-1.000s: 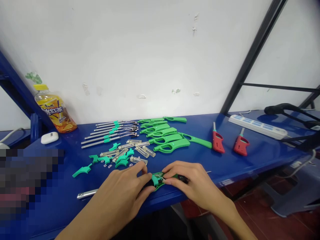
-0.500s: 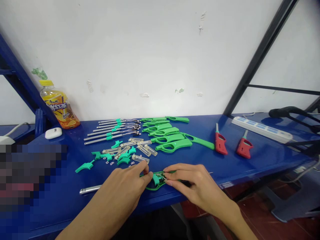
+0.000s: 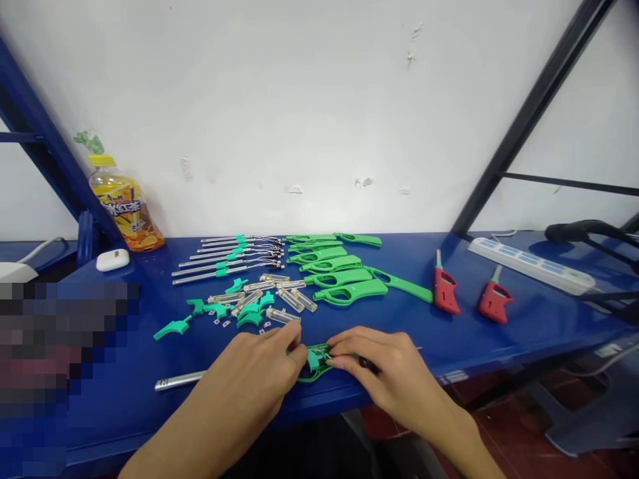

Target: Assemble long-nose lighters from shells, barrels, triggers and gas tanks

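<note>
Between my hands, near the table's front edge, lies a green lighter shell [image 3: 310,377] with its inside facing up. A teal trigger [image 3: 313,360] and some wiring sit in it. My left hand [image 3: 272,359] is closed on the shell's left part, and a metal lighter tube [image 3: 180,380] sticks out to the left from under it. My right hand [image 3: 382,362] pinches at the wires by the shell's right part. A dark-handled tool [image 3: 368,364] is tucked under its fingers; its thin tip shows beyond the hand. The fingertips partly hide the shell.
Behind my hands lie clear fuel tanks [image 3: 248,303], loose teal triggers [image 3: 172,328], metal tubes with wires [image 3: 200,273] and several green shells [image 3: 349,291]. Two red lighters [image 3: 446,291] and a white power strip [image 3: 532,266] are to the right. A drink bottle [image 3: 127,209] and white case [image 3: 112,260] stand left.
The view has shifted slightly. My left hand has turned a little over the shell, and the dark tool handle under my right hand shows more. Both hands stay at the shell.
</note>
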### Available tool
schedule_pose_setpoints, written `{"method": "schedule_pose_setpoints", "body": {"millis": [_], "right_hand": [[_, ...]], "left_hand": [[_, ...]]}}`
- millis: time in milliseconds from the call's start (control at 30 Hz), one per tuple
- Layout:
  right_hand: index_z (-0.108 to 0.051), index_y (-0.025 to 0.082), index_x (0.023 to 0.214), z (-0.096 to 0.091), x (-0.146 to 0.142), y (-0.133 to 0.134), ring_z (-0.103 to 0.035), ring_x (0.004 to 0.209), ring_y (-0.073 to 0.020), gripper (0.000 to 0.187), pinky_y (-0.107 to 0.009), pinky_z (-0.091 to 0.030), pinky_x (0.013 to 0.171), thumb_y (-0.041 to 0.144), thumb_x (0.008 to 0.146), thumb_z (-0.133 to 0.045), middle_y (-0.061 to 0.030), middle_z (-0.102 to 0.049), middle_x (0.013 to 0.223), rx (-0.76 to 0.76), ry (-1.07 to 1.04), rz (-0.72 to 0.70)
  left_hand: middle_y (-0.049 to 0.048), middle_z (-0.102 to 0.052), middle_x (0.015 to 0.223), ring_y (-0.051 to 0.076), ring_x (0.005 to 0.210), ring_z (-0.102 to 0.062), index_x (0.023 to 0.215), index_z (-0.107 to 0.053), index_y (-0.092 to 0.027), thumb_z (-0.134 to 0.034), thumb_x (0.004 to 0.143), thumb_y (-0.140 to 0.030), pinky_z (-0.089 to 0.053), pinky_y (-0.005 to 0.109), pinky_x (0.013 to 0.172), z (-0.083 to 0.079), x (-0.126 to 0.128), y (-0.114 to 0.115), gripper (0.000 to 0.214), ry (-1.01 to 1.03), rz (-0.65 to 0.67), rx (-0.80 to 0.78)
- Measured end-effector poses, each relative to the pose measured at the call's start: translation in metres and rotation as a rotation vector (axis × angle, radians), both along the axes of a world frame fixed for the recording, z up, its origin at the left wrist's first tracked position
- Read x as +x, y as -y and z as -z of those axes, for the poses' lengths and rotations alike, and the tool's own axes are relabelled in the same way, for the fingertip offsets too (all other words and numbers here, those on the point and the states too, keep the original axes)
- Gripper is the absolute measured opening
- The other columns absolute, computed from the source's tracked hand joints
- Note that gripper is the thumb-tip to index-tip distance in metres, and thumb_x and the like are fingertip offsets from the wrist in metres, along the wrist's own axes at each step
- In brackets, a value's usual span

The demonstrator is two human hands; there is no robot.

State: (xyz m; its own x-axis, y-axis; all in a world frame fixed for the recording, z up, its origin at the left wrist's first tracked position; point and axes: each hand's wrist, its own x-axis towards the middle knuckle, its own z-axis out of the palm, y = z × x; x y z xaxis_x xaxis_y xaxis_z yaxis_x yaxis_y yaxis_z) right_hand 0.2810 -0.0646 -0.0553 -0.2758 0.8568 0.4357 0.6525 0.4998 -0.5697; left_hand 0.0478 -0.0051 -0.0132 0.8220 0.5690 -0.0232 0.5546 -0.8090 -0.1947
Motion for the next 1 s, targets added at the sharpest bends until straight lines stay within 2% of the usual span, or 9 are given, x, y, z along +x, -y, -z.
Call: {"method": "schedule_pose_setpoints", "body": {"millis": [67,233,533,800,867,1000], "right_hand": [[-0.077,0.026,0.108,0.0004,-0.0011,0.0007,-0.079,0.1,-0.0161,0.01,-0.024,-0.056,0.09,0.024,0.109,-0.067,0.0019,-0.083,0.113,0.009,0.012,0.009],[-0.076,0.026,0.106,0.0034,-0.0025,0.0031,-0.079,0.096,-0.0162,0.011,-0.025,-0.057,0.09,0.025,0.109,-0.066,0.0004,-0.082,0.112,0.019,0.01,0.035],[-0.08,0.025,0.106,0.0043,-0.0045,-0.001,-0.079,0.096,-0.0173,0.011,-0.026,-0.059,0.087,0.026,0.107,-0.068,-0.0007,-0.083,0.108,0.025,-0.066,-0.02],[-0.082,0.026,0.103,0.0022,-0.0066,0.0027,-0.078,0.096,-0.0171,0.015,-0.027,-0.056,0.087,0.025,0.108,-0.068,0.0,-0.082,0.109,0.001,-0.06,0.0],[-0.081,0.025,0.103,0.0022,-0.0074,0.0022,-0.076,0.092,-0.0167,0.016,-0.027,-0.055,0.083,0.026,0.109,-0.066,-0.0008,-0.08,0.106,0.003,-0.031,0.007],[-0.081,0.025,0.107,0.0027,-0.0076,0.0021,-0.066,0.073,-0.0153,0.028,-0.028,-0.045,0.064,0.036,0.114,-0.056,-0.0014,-0.069,0.087,0.069,0.122,0.072]], "left_hand": [[0.0049,-0.074,0.11,0.026,0.078,-0.08,0.117,-0.076,-0.024,-0.067,0.097,-0.001,-0.064,0.036,0.064,0.0,-0.0002,-0.0001,0.033,0.0,0.02,0.014],[0.0077,-0.075,0.121,0.027,0.08,-0.081,0.134,-0.069,-0.026,-0.065,0.087,0.005,-0.063,0.036,0.061,0.0055,-0.0028,-0.0011,0.057,0.068,0.087,0.085],[0.0054,-0.077,0.115,0.025,0.08,-0.08,0.126,-0.073,-0.023,-0.061,0.087,0.008,-0.06,0.033,0.061,0.004,-0.0052,-0.0031,0.052,0.059,0.112,0.058],[0.0064,-0.076,0.114,0.026,0.079,-0.079,0.129,-0.074,-0.024,-0.064,0.089,0.004,-0.059,0.033,0.059,0.0074,-0.0059,-0.0038,0.05,0.054,0.109,0.092],[0.0073,-0.075,0.118,0.026,0.077,-0.079,0.13,-0.074,-0.025,-0.063,0.089,0.005,-0.059,0.033,0.058,0.0063,-0.0058,-0.0037,0.052,0.045,0.103,0.101],[0.0076,-0.075,0.118,0.024,0.072,-0.077,0.13,-0.074,-0.025,-0.064,0.09,0.004,-0.057,0.032,0.056,0.0052,-0.0067,-0.0033,0.05,0.023,0.087,0.107]]}}
